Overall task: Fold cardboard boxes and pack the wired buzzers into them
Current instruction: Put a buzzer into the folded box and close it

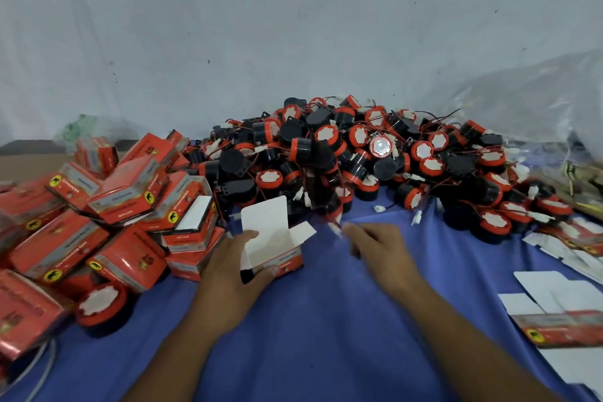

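- The left hand [228, 268] grips an open cardboard box [274, 246] from its left side. The thumb lies across the near wall and the fingers are wrapped round the far side.
- The box stands upright on the blue cloth [326, 330]. Its white lid flap is raised at the back, a side flap sticks out to the right, and its inside faces the camera.
- The right hand [375, 248] is just right of the box and apart from it, stretched towards the near edge of the heap of wired buzzers [375, 157]. It is motion-blurred. The fingers look mostly extended, with a white connector [336, 229] at their tips, but whether they pinch it cannot be told.
- The heap is directly beyond both hands. It is made of black cylinders with red caps, tangled with thin red and black wires and white plugs. Its nearest buzzers are just behind the box's raised flap.
- A stack of red folded boxes [114, 206] is piled on the left, touching the heap's left edge and close against the left hand.
- One loose buzzer [101, 303] lies in front of that stack, red cap up.
- Flat unfolded box blanks [561, 313] lie at the right edge, well apart from the right hand.
- A clear plastic bag [522, 101] bulges behind the heap on the right, against the pale wall [293, 26].
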